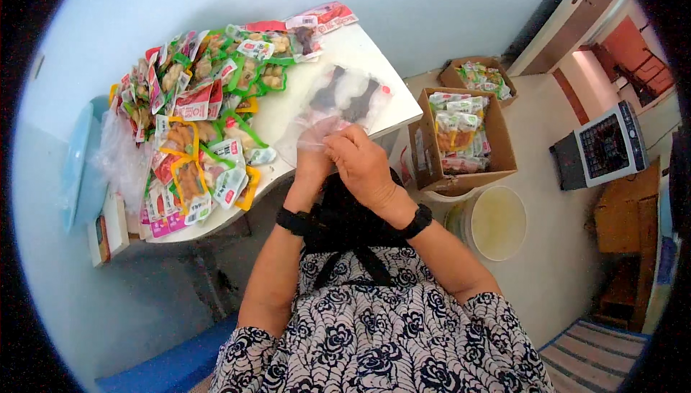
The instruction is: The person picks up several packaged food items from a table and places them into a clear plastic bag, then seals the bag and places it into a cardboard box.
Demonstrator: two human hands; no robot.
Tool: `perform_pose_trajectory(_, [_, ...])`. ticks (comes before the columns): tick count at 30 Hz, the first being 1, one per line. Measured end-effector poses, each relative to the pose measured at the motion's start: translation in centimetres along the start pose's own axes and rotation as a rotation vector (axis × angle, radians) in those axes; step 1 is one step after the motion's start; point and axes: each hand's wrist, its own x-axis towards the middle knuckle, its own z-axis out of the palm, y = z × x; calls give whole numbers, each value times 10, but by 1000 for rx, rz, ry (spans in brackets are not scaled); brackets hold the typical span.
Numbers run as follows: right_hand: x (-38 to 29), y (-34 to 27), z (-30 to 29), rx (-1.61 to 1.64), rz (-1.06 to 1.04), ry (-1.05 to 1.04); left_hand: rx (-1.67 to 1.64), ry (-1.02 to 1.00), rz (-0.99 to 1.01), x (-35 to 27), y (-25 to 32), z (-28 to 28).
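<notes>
Over the near edge of the white table (372, 58), both my hands meet at the mouth of a clear plastic bag (353, 88). Dark food packs show through the bag, which lies on the tabletop. My left hand (316, 150) is partly under or inside the clear film; its fingertips are blurred by the plastic. Thumb and fingers of my right hand (359, 161) pinch the bag's edge. To the left spreads a heap of sealed food packets (189, 134) with green, yellow and red borders. A red-and-white packet (329, 18) lies at the table's far corner.
Right of the table, a cardboard box (502, 150) holds food packets, with a smaller box (448, 77) behind it. A round bucket (499, 223) stands nearer me. Crumpled clear plastic (121, 155) and a light-blue basin (81, 161) are at the left. An air cooler (604, 144) stands far right.
</notes>
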Motion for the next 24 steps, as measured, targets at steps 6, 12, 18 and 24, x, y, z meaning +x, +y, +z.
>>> perform_pose_trajectory(6, [-1,-1,0,42,-10,-17,299,-113,41,1,3,-3])
perform_pose_trajectory(12, [-2,0,0,77,-26,-8,655,-91,107,-5,-11,1])
perform_pose_trajectory(18, [-4,1,0,78,-22,-1,600,-88,235,-3,-9,1])
perform_pose_trajectory(24, [-7,3,-3,77,-2,-13,632,-117,271,-6,-15,-3])
